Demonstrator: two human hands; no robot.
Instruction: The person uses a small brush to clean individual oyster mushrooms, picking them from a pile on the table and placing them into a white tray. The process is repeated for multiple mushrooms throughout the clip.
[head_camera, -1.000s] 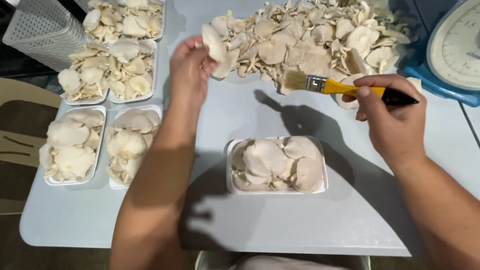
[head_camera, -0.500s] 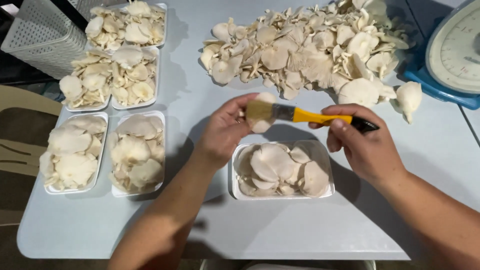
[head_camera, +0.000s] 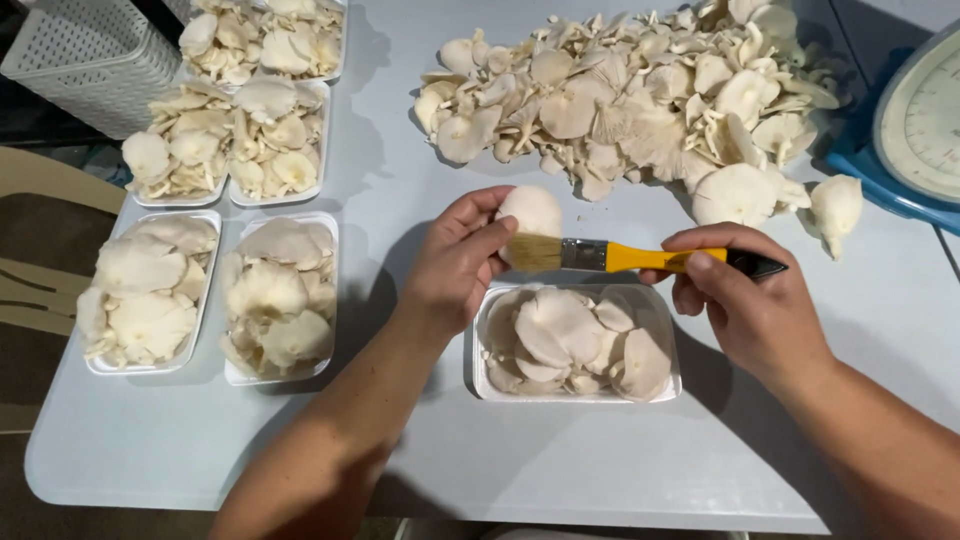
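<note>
The pale grey table (head_camera: 420, 200) carries everything. Across its far side lies a broad loose heap of oyster mushrooms (head_camera: 640, 100), with a blue weighing scale (head_camera: 915, 120) at the far right edge. Four filled white trays (head_camera: 215, 200) sit in two rows on the left, below a white perforated basket (head_camera: 90, 55) at the corner. Near the front stands a fifth tray (head_camera: 575, 345), holding a layer of flat caps and seemingly not yet as full as the others.

Just above that tray, the left hand (head_camera: 460, 265) is closed around a single mushroom cap (head_camera: 530, 212), pinching it between thumb and fingers. The right hand (head_camera: 745, 300) grips the yellow-handled brush (head_camera: 640, 258) by its handle, the bristles touching the lower edge of the cap.

Brushing well probably means light strokes running outward from the stem, with the cap turned in the fingers so every side meets the bristles; these caps look thin and would likely tear under pressure. Whether any grit sits on the cap is too fine to tell from here.
</note>
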